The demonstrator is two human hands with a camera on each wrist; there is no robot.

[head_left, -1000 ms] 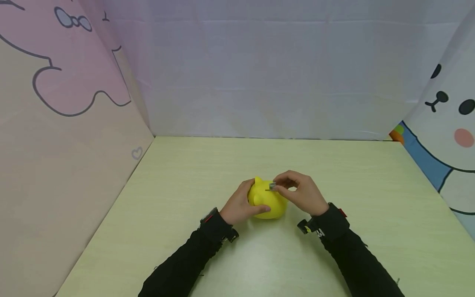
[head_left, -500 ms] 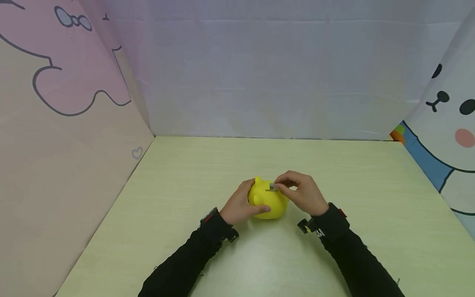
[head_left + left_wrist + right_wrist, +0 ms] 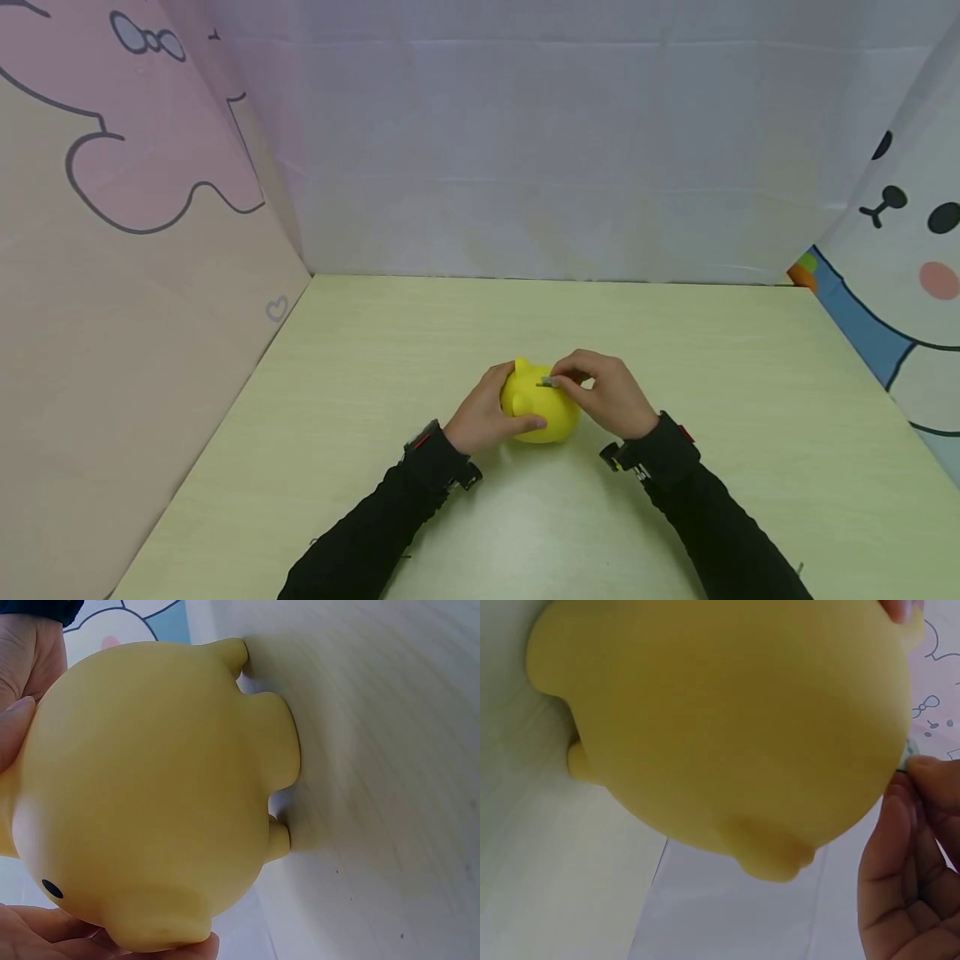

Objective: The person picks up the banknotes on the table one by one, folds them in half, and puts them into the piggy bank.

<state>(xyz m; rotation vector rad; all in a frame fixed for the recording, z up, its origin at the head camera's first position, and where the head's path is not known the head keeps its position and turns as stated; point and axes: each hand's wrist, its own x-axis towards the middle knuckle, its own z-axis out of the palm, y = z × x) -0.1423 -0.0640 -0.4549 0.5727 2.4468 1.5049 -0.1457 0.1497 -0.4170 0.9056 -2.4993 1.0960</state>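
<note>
A yellow piggy bank (image 3: 553, 415) stands on its feet on the table, with a dark slot in its top. My left hand (image 3: 486, 414) grips it from the left, thumb on the near side; in the left wrist view the fingers reach round by the snout (image 3: 161, 919). Above the slot, my right hand (image 3: 609, 395) pinches a small folded grey-green paper, like a banknote (image 3: 547, 381), between thumb and fingertips. The right wrist view shows the note's edge (image 3: 910, 752) against the bank's top. How much of it lies inside the slot is hidden.
The pale wooden table (image 3: 405, 325) extends around the bank on all sides. A plain white cloth (image 3: 480, 158) hangs along its back edge. Printed cartoon sheets flank it, pink figure (image 3: 172, 158) left, white figure (image 3: 900, 267) right. Both wrists carry black straps with cameras.
My right hand first shifts slightly right, then comes down and left toward the slot. Less of the banknote shows above the bank now. The left hand and the piggy bank stay put.
</note>
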